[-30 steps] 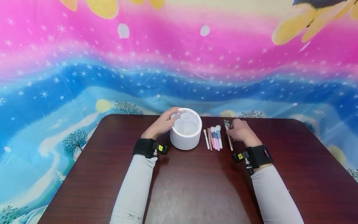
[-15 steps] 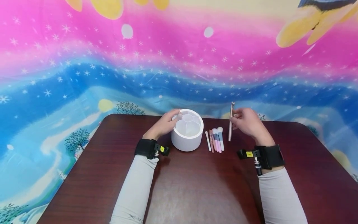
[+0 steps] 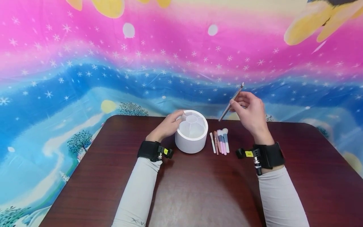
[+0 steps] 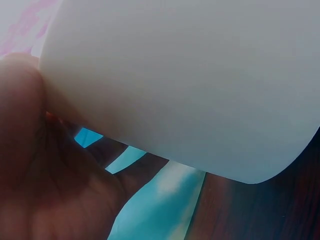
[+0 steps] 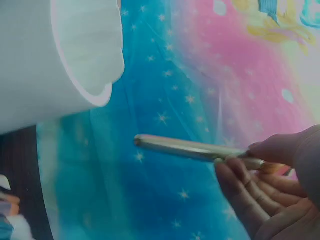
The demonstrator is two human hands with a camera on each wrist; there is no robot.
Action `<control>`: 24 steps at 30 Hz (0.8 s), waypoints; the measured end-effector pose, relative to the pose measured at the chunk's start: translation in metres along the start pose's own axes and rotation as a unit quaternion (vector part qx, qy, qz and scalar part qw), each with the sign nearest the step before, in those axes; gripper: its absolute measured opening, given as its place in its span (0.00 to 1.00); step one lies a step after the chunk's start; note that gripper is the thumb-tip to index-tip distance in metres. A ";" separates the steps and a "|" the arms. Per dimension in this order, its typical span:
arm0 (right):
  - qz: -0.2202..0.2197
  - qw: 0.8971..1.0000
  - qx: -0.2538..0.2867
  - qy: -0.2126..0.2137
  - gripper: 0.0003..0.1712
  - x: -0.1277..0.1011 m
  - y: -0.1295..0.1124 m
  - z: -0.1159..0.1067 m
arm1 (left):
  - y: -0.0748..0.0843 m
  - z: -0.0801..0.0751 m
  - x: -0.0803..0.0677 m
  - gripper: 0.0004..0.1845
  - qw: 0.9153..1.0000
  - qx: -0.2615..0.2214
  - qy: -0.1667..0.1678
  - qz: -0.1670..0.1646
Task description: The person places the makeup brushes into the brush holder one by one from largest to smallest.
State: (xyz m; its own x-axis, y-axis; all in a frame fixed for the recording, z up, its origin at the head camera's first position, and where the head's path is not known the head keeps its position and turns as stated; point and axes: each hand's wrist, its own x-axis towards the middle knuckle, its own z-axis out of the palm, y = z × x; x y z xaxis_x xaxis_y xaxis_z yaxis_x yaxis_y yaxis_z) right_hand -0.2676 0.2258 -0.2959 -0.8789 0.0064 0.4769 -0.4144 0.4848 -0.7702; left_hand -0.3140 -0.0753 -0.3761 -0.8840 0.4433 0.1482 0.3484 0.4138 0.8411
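My left hand (image 3: 165,126) holds a round white organizer (image 3: 190,145) at its left side, thumb at the rim. In the left wrist view, its smooth wall (image 4: 180,90) fills most of the picture and the fingers reach behind it. Clear dividers split its inside into compartments around a round middle one. My right hand (image 3: 251,113) pinches a slim metallic-handled makeup brush (image 3: 227,110) between thumb and fingers, raised above the table's far edge. In the right wrist view, the brush's handle end (image 5: 175,146) points toward the organizer; its bristle end is partly hidden by the fingers.
Several makeup brushes (image 3: 221,142) with white, brown, pink and blue-grey parts lie side by side right of the organizer. All rest on a dark red-brown table (image 3: 195,189). A colourful printed cloth (image 3: 175,75) hangs behind its far edge.
My right hand has picked the brush up off the table, lifted it and tilted it so its handle end points down and left. The left hand stays on the organizer.
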 end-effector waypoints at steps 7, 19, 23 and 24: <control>-0.040 0.998 0.057 0.005 0.20 0.003 -0.002 0.018 | 0.000 0.000 0.000 0.11 1.000 -0.003 0.000 0.002; -0.062 0.996 0.067 0.007 0.15 0.000 0.003 0.043 | -0.002 0.000 0.001 0.12 1.000 -0.001 0.004 0.001; -0.067 0.996 0.053 -0.008 0.15 -0.001 0.005 0.048 | -0.002 0.000 0.000 0.14 1.000 0.000 0.001 -0.002; -0.068 0.996 0.051 -0.013 0.16 -0.001 0.005 0.050 | -0.002 0.000 0.000 0.14 1.000 0.000 0.002 -0.001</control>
State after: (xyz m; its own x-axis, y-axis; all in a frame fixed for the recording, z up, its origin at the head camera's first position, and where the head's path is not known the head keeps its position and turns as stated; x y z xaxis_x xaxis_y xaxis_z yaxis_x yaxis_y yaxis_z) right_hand -0.2806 0.1848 -0.3209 -0.8179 -0.0772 0.5702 -0.5516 0.3873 -0.7387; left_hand -0.3149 -0.0760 -0.3772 -0.8861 0.4393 0.1477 0.3459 0.4147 0.8416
